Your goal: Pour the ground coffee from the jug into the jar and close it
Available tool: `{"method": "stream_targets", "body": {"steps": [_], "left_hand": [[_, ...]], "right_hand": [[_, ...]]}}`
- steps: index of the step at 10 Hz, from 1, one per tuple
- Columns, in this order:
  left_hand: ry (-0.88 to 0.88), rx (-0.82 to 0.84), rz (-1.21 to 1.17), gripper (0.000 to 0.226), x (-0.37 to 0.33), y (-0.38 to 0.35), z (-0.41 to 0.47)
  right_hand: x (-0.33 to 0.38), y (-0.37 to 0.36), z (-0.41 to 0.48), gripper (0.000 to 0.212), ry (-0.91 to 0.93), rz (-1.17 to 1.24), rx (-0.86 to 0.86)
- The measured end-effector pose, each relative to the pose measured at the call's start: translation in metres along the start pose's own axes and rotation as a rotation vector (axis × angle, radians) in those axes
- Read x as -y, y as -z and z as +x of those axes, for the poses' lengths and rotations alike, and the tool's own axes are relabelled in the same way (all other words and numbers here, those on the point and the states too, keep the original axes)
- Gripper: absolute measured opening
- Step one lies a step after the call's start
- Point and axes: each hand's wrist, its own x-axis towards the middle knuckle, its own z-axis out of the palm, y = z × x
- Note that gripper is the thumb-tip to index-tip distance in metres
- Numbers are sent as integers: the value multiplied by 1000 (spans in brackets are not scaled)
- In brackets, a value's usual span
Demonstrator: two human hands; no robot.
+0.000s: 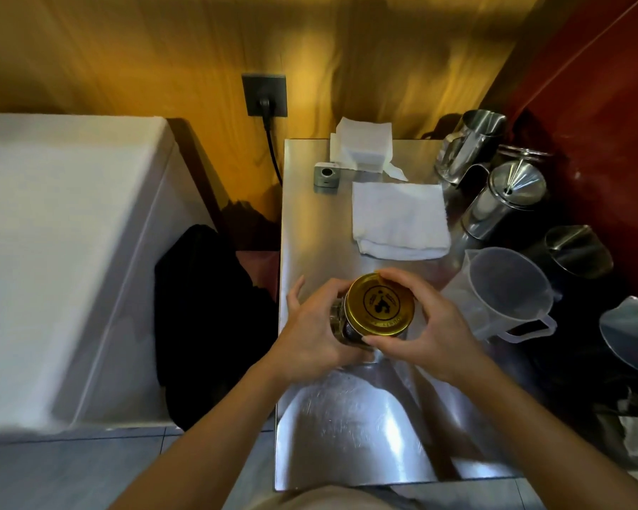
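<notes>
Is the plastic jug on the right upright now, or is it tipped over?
Upright. The plastic jug stands on the steel table with its open mouth facing up, apart from both hands. Whether any coffee remains inside, I cannot tell.

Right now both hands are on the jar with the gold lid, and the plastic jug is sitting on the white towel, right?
Not quite. In the head view the plastic jug stands on the bare metal table, nearer than the white towel. The rest holds: the left hand grips the jar and the right hand its gold lid.
</notes>
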Motion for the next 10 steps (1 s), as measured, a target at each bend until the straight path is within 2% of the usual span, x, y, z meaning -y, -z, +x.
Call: {"method": "stream_targets", "body": {"steps": [1,2,3,4,5,6,7,10], "left_hand": [[27,13,-8,72,-1,-1,-3],[47,25,0,76,-2,-2,-6],[82,20,-103,94,1,-1,-9],[179,11,-272,103,8,-1,-15],[245,-35,-430,92,13,-6,-22],[228,-91,-526,74,15,-15,-26],[225,-110,-544,56,13,-19,-26],[244,-83,-470,64,7,-1,-23]], "right_hand": [[-3,-1,-1,77,-36,51,21],[-9,-1,-2,90,-81,92,42],[-20,-3,-7,106,-152,115,69],[-30,-7,-12,109,-196,182,108],[-37,-11,-12,98,-221,193,130],[-42,-13,-14,92,-248,205,108],[-44,-13,-15,90,-253,214,99],[-26,10,-16,96,-207,85,147]]}}
